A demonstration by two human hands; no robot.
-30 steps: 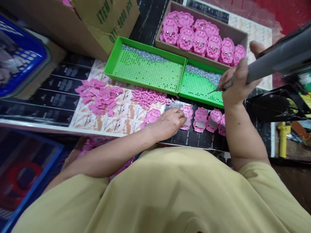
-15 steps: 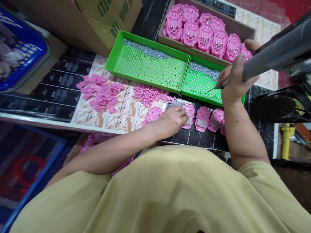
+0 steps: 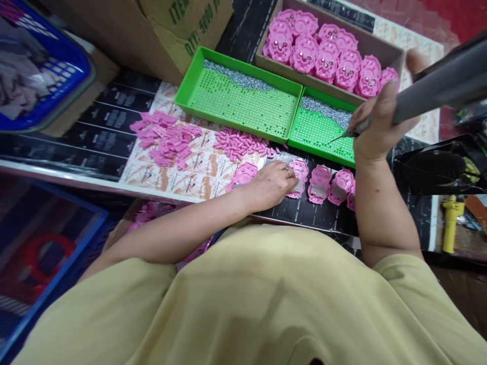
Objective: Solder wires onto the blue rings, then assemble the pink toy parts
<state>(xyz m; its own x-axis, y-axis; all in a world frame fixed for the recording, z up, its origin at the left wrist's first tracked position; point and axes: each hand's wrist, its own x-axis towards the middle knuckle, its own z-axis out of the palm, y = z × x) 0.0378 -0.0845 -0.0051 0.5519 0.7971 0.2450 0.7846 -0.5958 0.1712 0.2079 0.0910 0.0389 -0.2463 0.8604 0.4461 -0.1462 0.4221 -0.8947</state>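
My left hand point(image 3: 271, 186) rests palm down at the table's front, its fingers curled against the left side of a pink plastic casing point(image 3: 300, 175) with a silvery lower part; the fingertips are mostly hidden. More pink casings point(image 3: 319, 183) lie in a row to its right, and another casing point(image 3: 245, 174) is partly covered by my left arm. Raised over the small green tray point(image 3: 319, 146), my right hand point(image 3: 376, 124) is wrapped round a grey electric screwdriver point(image 3: 433, 94). Its thin bit points down and left, above the tray's perforated floor and the small metal screws point(image 3: 327, 110).
A larger green tray point(image 3: 236, 109) with screws adjoins the small one. Behind stands a cardboard box point(image 3: 335, 83) of pink casings. Loose pink pieces point(image 3: 167, 139) and small pink pegs point(image 3: 239, 144) lie left. A blue basket point(image 3: 76, 96) and large carton point(image 3: 152, 40) flank the table; a black fan-like object point(image 3: 437, 165) sits right.
The whole view has shifted slightly, with the table's things now further right. My left hand stays on the same casing, and the screwdriver still hovers over the small tray.
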